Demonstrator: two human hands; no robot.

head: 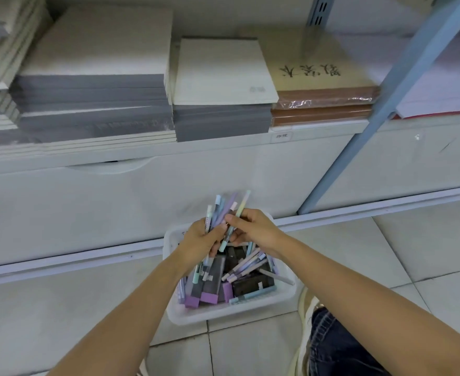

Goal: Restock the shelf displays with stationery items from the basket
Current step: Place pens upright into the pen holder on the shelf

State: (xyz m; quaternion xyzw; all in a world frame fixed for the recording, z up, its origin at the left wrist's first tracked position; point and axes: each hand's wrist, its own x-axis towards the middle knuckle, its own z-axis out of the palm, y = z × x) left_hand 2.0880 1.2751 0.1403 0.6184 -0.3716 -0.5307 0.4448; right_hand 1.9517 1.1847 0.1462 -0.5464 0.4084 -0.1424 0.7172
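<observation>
1. Sitting on the shelf at far left, grey-edged paper stacks (93,99) fill that spot, so the pens likely go elsewhere.
2. Left hand (200,237) has its fingers curled round a bunch of pens (218,210), tips up, above the basket. Looks like gathering a handful for one trip.
3. Right hand (254,229) pinches one pen (242,206) between thumb and fingers, right against the bunch, probably adding or squaring it.
4. Basket (231,313) sits on the floor tiles under both hands, close to the shelf base, with more pens and boxed items inside.
5. Brown notebooks (323,96) lie on the shelf further right.
</observation>
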